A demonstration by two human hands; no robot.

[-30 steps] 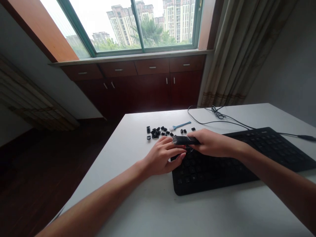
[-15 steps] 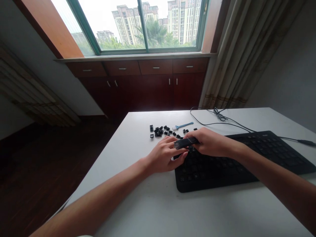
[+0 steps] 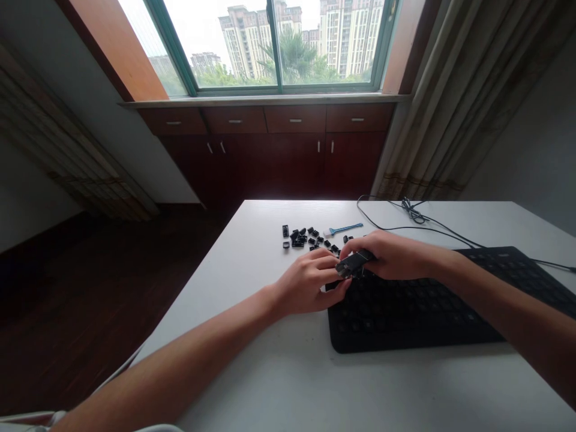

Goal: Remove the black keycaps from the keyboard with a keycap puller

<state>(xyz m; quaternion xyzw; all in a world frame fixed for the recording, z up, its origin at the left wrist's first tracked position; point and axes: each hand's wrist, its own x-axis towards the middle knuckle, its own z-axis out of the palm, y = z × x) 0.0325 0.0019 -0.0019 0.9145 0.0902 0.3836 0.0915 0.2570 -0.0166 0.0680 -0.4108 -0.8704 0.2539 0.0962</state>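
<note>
A black keyboard point(image 3: 432, 312) lies on the white table point(image 3: 292, 372). My right hand point(image 3: 391, 255) is closed on a small dark tool point(image 3: 354, 263) held over the keyboard's far left corner. My left hand point(image 3: 310, 282) rests at that same corner, fingers curled against the keyboard's edge and touching the tool's end. A cluster of loose black keycaps point(image 3: 310, 237) lies on the table just beyond my hands. A small blue brush point(image 3: 344, 228) lies behind the keycaps.
The keyboard's black cable point(image 3: 414, 219) loops across the far right of the table. Beyond the table's far edge are dark wooden cabinets point(image 3: 279, 150) under a window, and a curtain point(image 3: 454, 96) hangs at the right. Dark floor lies to the left.
The tool in my right hand has tilted and swung toward my left hand. Both hands stay at the keyboard's corner. The view has shifted slightly to the left.
</note>
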